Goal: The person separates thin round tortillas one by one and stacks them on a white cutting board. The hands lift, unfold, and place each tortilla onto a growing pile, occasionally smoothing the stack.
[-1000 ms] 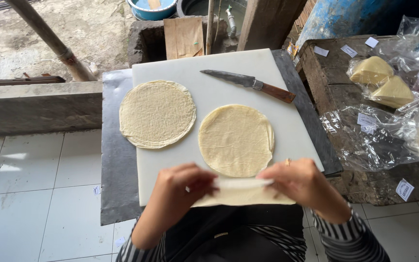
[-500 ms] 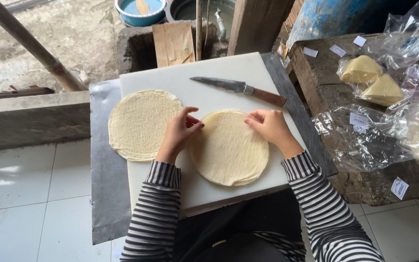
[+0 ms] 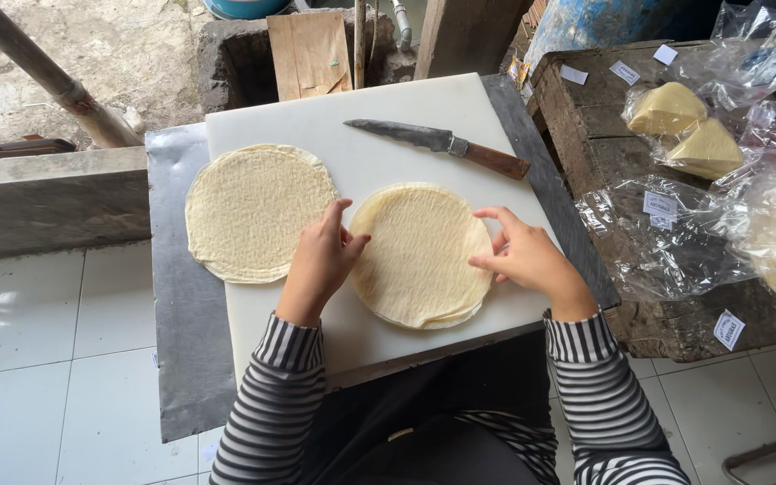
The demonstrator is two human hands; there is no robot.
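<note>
Two round pale flatbread stacks lie on a white cutting board (image 3: 388,117). The right stack (image 3: 422,256) sits between my hands. My left hand (image 3: 321,260) rests against its left edge, fingers spread. At the right edge my right hand (image 3: 523,256) touches the stack with its fingertips. The left stack (image 3: 258,211) lies untouched at the board's left side, partly overhanging it. A knife (image 3: 442,144) with a wooden handle lies at the back of the board, blade pointing left.
The board sits on a grey metal sheet (image 3: 177,341). To the right, a dark wooden bench (image 3: 586,153) carries clear plastic bags (image 3: 666,233) and bagged folded wedges (image 3: 684,126). A brown cardboard piece (image 3: 309,52) stands behind the board. White tiled floor lies lower left.
One second ago both hands held a folded sheet at the board's near edge. They have since moved forward onto the right stack, and now rest at its left and right edges.
</note>
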